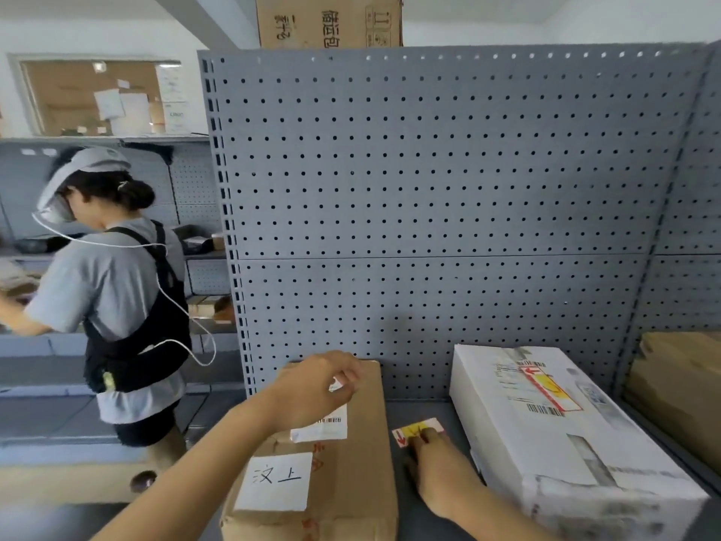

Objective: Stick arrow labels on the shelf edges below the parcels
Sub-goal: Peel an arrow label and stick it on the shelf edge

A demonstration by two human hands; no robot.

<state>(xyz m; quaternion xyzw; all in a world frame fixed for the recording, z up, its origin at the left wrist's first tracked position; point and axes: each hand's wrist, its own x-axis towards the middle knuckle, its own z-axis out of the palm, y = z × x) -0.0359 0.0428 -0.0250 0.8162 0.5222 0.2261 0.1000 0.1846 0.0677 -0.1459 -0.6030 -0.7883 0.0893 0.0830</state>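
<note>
A brown cardboard parcel (351, 462) lies on the grey shelf (425, 411), with white labels on its top. My left hand (316, 388) rests over its far end, fingers curled on a white label there. To its right lies a white parcel (546, 435) bearing a red and yellow arrow sticker. Between the two parcels, my right hand (441, 474) presses its fingertips on an arrow label (415, 428), white with a red arrow and a yellow patch, which lies flat on the shelf surface.
A grey pegboard back panel (429, 189) rises behind the parcels. Brown boxes (679, 384) sit at the far right. Another cardboard box (327, 19) stands on top of the unit. A person (113, 290) in a grey shirt works at shelves on the left.
</note>
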